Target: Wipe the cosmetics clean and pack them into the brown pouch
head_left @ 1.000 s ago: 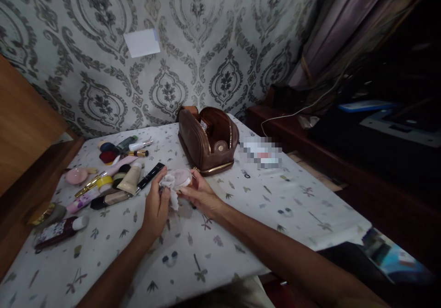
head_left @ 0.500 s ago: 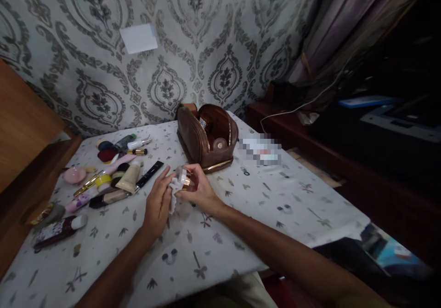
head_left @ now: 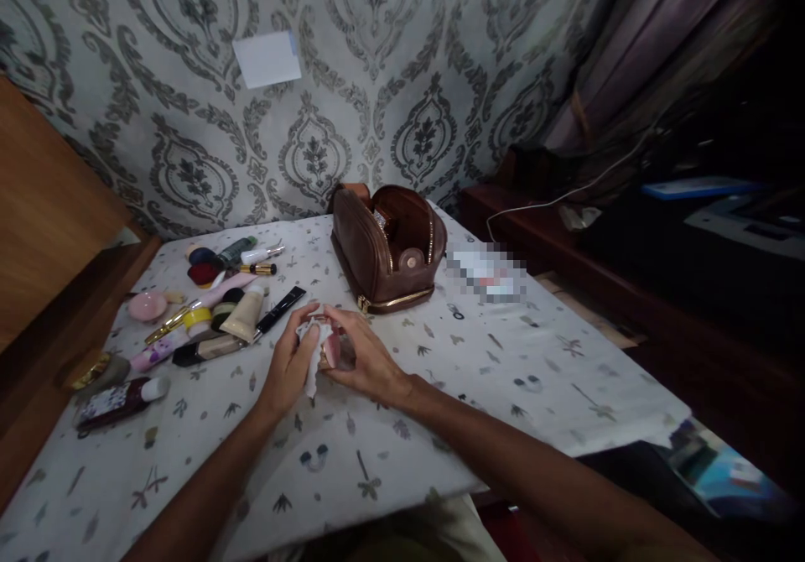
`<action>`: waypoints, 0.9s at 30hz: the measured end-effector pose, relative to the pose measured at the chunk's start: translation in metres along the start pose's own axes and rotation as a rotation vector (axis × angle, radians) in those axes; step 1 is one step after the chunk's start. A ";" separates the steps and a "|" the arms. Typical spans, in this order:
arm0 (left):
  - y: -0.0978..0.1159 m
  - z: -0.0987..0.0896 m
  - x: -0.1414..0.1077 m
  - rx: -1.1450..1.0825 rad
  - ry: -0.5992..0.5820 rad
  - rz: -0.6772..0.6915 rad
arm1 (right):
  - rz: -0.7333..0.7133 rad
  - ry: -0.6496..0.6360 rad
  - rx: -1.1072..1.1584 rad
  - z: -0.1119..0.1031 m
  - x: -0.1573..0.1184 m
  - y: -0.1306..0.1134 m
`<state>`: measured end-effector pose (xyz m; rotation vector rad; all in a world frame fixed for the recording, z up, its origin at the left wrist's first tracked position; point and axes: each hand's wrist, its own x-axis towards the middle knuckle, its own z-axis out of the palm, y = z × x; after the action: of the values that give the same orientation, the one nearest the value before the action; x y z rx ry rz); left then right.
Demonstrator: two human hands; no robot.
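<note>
Left hand (head_left: 290,369): fingers curled and thumb bent inward, pressing a white tissue (head_left: 312,379) against what is held between the two hands.
Right hand (head_left: 368,359): partly closed, fingers and thumb curved around a small pink item (head_left: 334,350).
Pink item: between both hands, raised over the cloth, tissue against its left-hand side; mostly hidden by fingers, so its full shape cannot be told.
Slim black tube (head_left: 281,312): just beyond the left hand's fingertips, lying slantwise.
Beige tube (head_left: 244,319): beyond the left hand and to its left, beside the black tube.
Black-capped bottle (head_left: 210,349): left of the left hand, lying on its side.
Brown bag (head_left: 358,252): beyond the right hand, near its fingers, zip open and mouth gaping; something glittery shows inside.
Yellow-banded jar (head_left: 197,320): farther left of the left hand, among brushes and tubes.
Pink puff (head_left: 148,305): well left of the left hand, past the jar.
Dark red bottle (head_left: 116,404): well left of the left hand, lying down, white cap pointing toward it.
Pixelated patch (head_left: 489,273): beyond the right hand and to its right, contents unreadable.
Patterned cloth (head_left: 433,444): beneath both hands, spread over the table.
White paper (head_left: 267,60): far beyond the hands, on the patterned wall (head_left: 371,84).
</note>
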<state>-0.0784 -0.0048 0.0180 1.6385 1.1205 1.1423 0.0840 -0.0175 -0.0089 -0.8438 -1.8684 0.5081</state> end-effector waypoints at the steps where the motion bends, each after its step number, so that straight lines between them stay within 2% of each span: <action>1: 0.001 -0.001 0.002 -0.071 -0.010 -0.052 | -0.049 -0.020 -0.014 0.000 0.000 0.000; 3: 0.004 -0.003 0.006 -0.216 0.003 -0.131 | -0.109 -0.059 -0.010 0.000 0.000 0.001; 5: 0.008 -0.005 0.007 -0.312 0.057 -0.169 | -0.098 -0.074 0.019 0.001 -0.001 0.003; 9: 0.014 -0.002 0.006 -0.357 0.162 -0.197 | 0.122 -0.013 0.074 0.006 -0.002 0.005; 12: 0.009 0.004 0.004 -0.408 0.241 -0.231 | 0.275 -0.004 0.086 0.007 -0.001 0.003; 18: -0.008 0.007 0.002 -0.402 0.238 -0.185 | 0.400 -0.064 0.185 0.010 0.000 -0.001; 22: -0.007 0.003 0.004 -0.442 0.253 -0.189 | 0.403 -0.087 0.274 0.014 -0.002 0.001; 27: 0.005 -0.004 0.007 -0.512 0.253 -0.294 | 0.253 -0.128 0.335 0.014 -0.004 -0.001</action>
<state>-0.0798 0.0014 0.0248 0.9252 1.0672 1.3275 0.0725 -0.0210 -0.0171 -0.8383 -1.7312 1.0224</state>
